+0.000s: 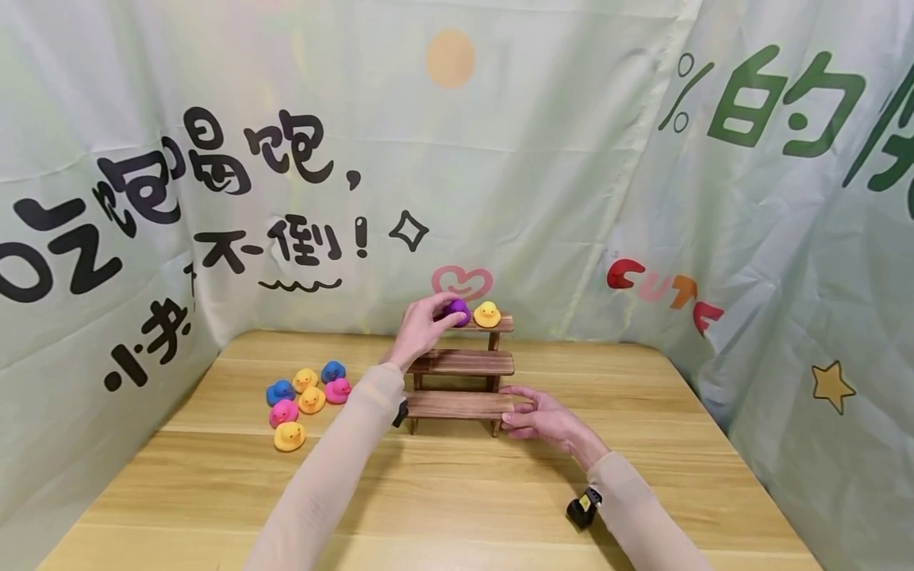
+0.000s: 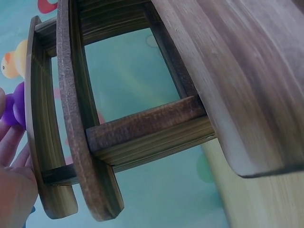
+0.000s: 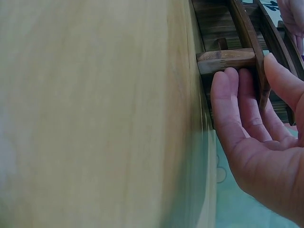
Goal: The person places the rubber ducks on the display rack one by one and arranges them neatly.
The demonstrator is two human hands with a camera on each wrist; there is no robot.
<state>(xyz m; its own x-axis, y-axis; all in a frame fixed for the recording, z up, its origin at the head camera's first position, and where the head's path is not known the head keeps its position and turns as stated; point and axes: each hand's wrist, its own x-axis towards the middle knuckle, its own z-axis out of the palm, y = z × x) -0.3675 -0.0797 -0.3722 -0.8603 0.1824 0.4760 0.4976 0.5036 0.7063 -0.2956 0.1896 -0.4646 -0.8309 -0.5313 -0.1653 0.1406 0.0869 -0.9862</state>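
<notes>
1. While our left hand (image 1: 423, 325) pinches the purple toy (image 1: 458, 312) at the top shelf (image 1: 505, 322) of the stand (image 1: 467, 362), left of the yellow duck (image 1: 487, 315), we can't tell if it's fully seated.
2. Our right hand (image 1: 544, 420) grips the right end of the bottom shelf (image 1: 460, 405) between thumb and fingers; we'd want that hold light but steady, so the stand won't skew.
3. Best we lower the toy level, check it sits flat, then release without nudging its neighbor.
4. Seven loose ducks (image 1: 311, 400) sit on the surface (image 1: 464, 492), left of the stand.
</notes>
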